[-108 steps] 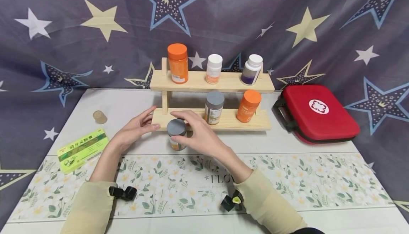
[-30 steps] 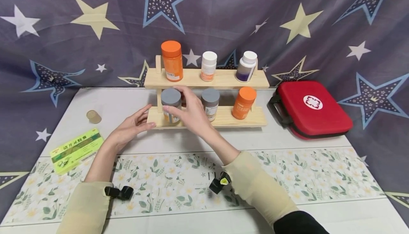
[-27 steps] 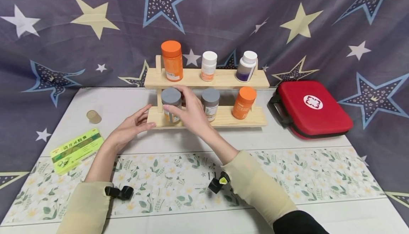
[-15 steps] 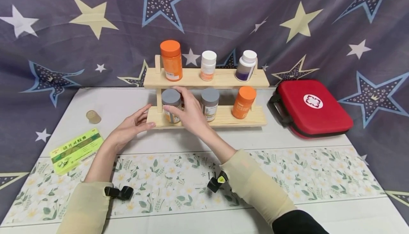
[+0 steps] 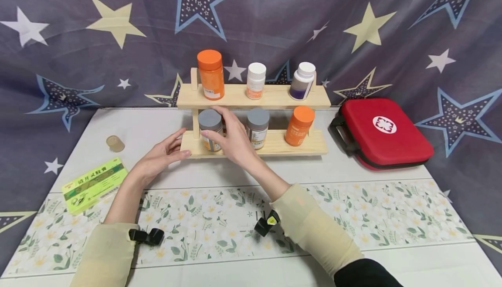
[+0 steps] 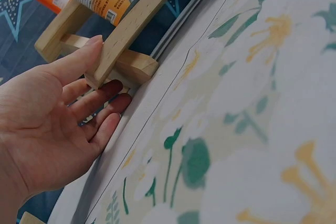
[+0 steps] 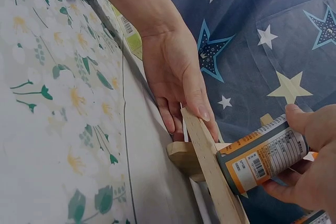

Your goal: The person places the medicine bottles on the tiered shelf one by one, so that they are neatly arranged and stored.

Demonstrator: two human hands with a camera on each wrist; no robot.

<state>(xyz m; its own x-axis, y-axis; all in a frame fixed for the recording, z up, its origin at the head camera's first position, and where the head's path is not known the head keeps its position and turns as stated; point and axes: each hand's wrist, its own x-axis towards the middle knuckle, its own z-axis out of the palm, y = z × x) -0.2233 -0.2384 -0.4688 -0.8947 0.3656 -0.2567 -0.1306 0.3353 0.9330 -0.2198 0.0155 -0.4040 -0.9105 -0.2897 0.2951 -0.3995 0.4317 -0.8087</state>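
Note:
My right hand (image 5: 237, 143) holds a grey-lidded pill bottle (image 5: 210, 120) between thumb and fingers. The bottle stands upright at the left of the lower shelf of a two-tier wooden rack (image 5: 274, 148). In the right wrist view, the base of this orange-and-grey bottle (image 7: 265, 156) meets the board. My left hand (image 5: 162, 156) grips the left end of that shelf; the left wrist view has its thumb on the board (image 6: 142, 22) and its fingers curled beneath. Just right of my right hand are a second grey-lidded bottle (image 5: 257, 128) and an orange bottle (image 5: 300, 126).
The upper shelf bears a tall orange bottle (image 5: 211, 74), a small white-capped bottle (image 5: 256, 81) and a white-and-purple bottle (image 5: 303, 81). A red first-aid case (image 5: 386, 134) lies at right. At left are a green medicine box (image 5: 94, 185) and a small tan cup-shaped piece (image 5: 115, 143).
My right hand has moved the grey-lidded pill bottle from in front of the rack back onto the lower shelf. Over the last second it has barely shifted. My left hand keeps its place.

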